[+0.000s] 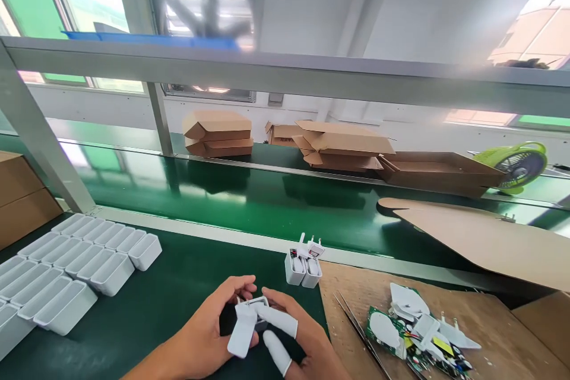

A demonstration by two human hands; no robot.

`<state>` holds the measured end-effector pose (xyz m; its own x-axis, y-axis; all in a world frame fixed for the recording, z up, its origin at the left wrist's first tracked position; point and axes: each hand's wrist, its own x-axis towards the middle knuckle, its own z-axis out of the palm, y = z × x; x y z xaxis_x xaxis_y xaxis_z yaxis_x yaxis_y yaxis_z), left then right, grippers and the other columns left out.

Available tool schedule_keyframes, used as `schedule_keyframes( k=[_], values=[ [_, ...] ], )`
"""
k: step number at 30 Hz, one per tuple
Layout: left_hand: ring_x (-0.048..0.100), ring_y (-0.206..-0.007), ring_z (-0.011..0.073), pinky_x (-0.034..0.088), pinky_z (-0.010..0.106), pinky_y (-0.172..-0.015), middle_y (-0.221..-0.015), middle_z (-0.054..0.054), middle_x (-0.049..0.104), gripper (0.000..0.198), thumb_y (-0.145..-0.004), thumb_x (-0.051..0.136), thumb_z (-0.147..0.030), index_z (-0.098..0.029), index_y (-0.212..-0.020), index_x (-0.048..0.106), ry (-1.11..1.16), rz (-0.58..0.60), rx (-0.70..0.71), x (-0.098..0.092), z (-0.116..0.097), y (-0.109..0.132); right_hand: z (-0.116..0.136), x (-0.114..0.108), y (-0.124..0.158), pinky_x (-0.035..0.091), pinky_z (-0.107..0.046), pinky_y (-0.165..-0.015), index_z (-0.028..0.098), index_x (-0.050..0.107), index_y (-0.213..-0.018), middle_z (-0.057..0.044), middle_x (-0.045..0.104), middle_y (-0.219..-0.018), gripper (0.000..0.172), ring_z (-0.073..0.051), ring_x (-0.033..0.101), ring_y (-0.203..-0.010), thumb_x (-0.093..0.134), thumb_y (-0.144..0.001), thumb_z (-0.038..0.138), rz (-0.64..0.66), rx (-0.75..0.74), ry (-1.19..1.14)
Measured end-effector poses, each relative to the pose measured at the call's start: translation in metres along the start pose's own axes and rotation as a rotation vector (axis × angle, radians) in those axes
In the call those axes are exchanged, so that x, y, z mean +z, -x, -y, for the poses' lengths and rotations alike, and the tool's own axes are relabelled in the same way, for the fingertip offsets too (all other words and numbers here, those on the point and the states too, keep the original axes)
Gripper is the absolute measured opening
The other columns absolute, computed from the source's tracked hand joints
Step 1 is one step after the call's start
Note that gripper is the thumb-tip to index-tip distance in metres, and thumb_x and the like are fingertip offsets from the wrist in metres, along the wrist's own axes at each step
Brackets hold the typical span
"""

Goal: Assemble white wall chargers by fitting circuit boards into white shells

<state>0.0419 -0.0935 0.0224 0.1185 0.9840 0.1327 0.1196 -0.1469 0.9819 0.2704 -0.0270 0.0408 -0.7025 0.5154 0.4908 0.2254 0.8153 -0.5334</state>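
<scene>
Close to the table's front, my left hand (207, 328) holds a small white plastic housing (260, 325) between thumb and fingers. A white flat cover piece (241, 333) hangs over its near side. My right hand (307, 332) grips the same housing from the right, with white finger cots on two fingers. The inside of the housing is mostly hidden by the fingers. Beyond my hands stand two similar white housings (295, 273) side by side, with parts inside and plug pieces (315, 246) on top.
Rows of white plastic boxes (65, 306) fill the left side. On a brown cardboard sheet (351, 276) lie tweezers (363, 335) and a pile of circuit boards (386, 332). Behind a green conveyor belt (267, 202) sit cardboard boxes (345, 142) and a green fan (512, 166).
</scene>
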Motion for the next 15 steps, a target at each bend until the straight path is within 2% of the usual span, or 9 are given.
schedule_keyframes(
  k=[3, 5, 8, 12, 15],
  values=[
    [0.065, -0.121, 0.0295, 0.052, 0.05, -0.106, -0.138, 0.012, 0.062, 0.064, -0.096, 0.066, -0.062, -0.03, -0.148, 0.048, 0.13, -0.004, -0.04, -0.001, 0.005, -0.001, 0.0, 0.009, -0.001, 0.062, -0.032, -0.098, 0.029, 0.063, -0.137, -0.01, 0.07, -0.128, 0.05, -0.022, 0.072, -0.114, 0.061, -0.091, 0.009, 0.046, -0.027, 0.051],
    [0.066, -0.12, 0.0299, 0.053, 0.049, -0.104, -0.135, 0.013, 0.064, 0.068, -0.097, 0.057, -0.073, -0.029, -0.148, 0.049, 0.148, 0.007, -0.048, -0.002, 0.005, -0.002, 0.001, 0.014, -0.002, 0.063, -0.029, -0.089, 0.028, 0.063, -0.135, -0.009, 0.071, -0.121, 0.047, -0.021, 0.074, -0.103, 0.061, -0.093, 0.009, 0.057, -0.048, 0.062],
    [0.062, -0.128, 0.0327, 0.051, 0.051, -0.108, -0.14, 0.015, 0.061, 0.08, -0.092, 0.059, -0.077, -0.029, -0.153, 0.043, 0.116, -0.006, -0.025, -0.002, 0.005, -0.001, 0.002, 0.018, -0.005, 0.064, -0.028, -0.084, 0.026, 0.061, -0.135, -0.011, 0.07, -0.123, 0.046, -0.021, 0.076, -0.099, 0.055, -0.094, 0.007, 0.008, -0.11, 0.055],
    [0.052, -0.141, 0.037, 0.041, 0.054, -0.119, -0.151, 0.017, 0.055, 0.1, -0.082, 0.067, -0.083, -0.029, -0.16, 0.034, 0.021, -0.118, 0.063, -0.002, 0.009, 0.002, 0.006, 0.016, -0.008, 0.063, -0.028, -0.089, 0.026, 0.059, -0.135, -0.011, 0.069, -0.124, 0.047, -0.021, 0.075, -0.105, 0.052, -0.094, 0.004, -0.113, -0.116, 0.038],
    [0.051, -0.141, 0.0384, 0.041, 0.055, -0.118, -0.155, 0.016, 0.052, 0.104, -0.078, 0.07, -0.084, -0.032, -0.16, 0.033, -0.065, -0.172, 0.115, -0.002, 0.014, 0.005, 0.005, 0.017, -0.005, 0.063, -0.028, -0.08, 0.024, 0.066, -0.117, -0.01, 0.07, -0.114, 0.036, -0.02, 0.075, -0.094, 0.051, -0.091, 0.005, -0.044, -0.068, 0.031]
  ],
)
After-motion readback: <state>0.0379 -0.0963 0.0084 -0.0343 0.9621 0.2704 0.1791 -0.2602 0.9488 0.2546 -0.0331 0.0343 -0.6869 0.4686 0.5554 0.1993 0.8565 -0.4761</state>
